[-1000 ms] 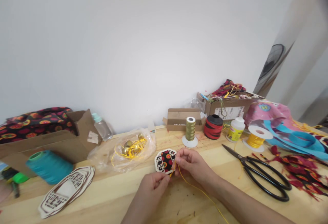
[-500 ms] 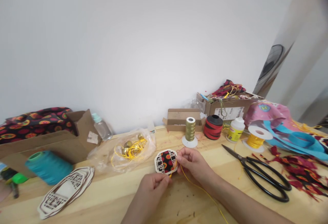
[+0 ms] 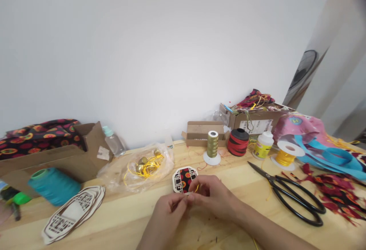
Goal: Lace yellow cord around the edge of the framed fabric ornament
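Observation:
A small octagonal wooden lattice ornament (image 3: 183, 179) with black and red patterned fabric lies on the wooden table (image 3: 128, 215). My left hand (image 3: 170, 211) and my right hand (image 3: 210, 196) meet just below it, both pinched on a thin yellow cord (image 3: 197, 188) that runs from the ornament's lower edge. The fingertips of both hands touch each other at the ornament's bottom. The cord trails back under my right forearm.
Black scissors (image 3: 288, 196) lie to the right, beside red fabric scraps (image 3: 337, 196). Behind are a gold thread spool (image 3: 212, 145), a red-black spool (image 3: 238, 141), a glue bottle (image 3: 262, 144) and a yellow cord reel (image 3: 286, 154). Left: bag of bells (image 3: 144, 165), teal spool (image 3: 54, 186), lattice pieces (image 3: 73, 212), cardboard boxes.
My right hand has dropped from the ornament's right side down to its lower edge and joined my left hand. The loose cord across the table is now mostly hidden under my forearm.

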`<state>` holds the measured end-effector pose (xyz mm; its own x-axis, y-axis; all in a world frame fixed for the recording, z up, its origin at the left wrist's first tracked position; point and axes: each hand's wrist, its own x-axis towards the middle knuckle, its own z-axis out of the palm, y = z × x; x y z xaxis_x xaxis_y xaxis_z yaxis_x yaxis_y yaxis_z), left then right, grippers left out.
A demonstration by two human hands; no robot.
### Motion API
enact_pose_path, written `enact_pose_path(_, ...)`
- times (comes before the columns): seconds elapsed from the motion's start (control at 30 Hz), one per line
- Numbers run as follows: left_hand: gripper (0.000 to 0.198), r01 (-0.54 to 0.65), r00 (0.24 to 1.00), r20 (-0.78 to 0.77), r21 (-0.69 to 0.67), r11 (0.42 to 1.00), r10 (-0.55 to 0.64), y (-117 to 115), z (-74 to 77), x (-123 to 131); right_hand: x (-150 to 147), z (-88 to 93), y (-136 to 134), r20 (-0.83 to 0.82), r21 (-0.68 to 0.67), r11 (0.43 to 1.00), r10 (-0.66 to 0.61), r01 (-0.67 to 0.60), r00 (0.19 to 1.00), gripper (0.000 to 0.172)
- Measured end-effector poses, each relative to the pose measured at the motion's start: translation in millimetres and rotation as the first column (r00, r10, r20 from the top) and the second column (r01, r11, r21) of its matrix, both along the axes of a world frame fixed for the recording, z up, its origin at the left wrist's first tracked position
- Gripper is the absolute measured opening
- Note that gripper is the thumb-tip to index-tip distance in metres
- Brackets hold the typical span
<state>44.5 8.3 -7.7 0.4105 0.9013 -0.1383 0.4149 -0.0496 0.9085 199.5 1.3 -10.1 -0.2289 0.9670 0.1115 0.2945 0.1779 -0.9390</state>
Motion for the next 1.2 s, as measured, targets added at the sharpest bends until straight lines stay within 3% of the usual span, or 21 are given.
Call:
enact_pose_path(0.17,0.033,0.003,1.000,0.008,-0.056,0.998,-0.003,-0.3,-3.1,0.0,2.2,-5.0,2.5,0.168,0.159,0.987,-0.066,0.039,0.984,0.017)
enact_pose_path(0.33,0.030,-0.053,0.997,0.059,0.007,0.999,0.052,2.2,-1.9,-2.7,0.6,-6.0,0.7,0.216,0.126,0.989,-0.108,0.082,0.970,0.019)
enact_pose_path(0.57,0.029,-0.018,0.993,0.117,-0.071,0.997,0.027,4.1,4.1,-3.5,-1.7,-6.1,-1.5,0.235,0.049,0.997,-0.064,0.054,0.970,0.024)
enact_pose_path(0.87,0.033,-0.024,0.995,0.094,-0.069,0.997,0.030,4.7,-1.2,-4.5,-1.2,1.4,-3.9,0.260,0.063,0.998,-0.012,-0.005,0.966,0.020)
enact_pose_path(1.2,0.037,-0.086,0.996,0.027,0.001,0.996,0.086,3.2,-0.7,-3.1,-3.0,-3.7,-3.2,0.230,0.116,0.993,-0.041,0.014,0.972,0.017)
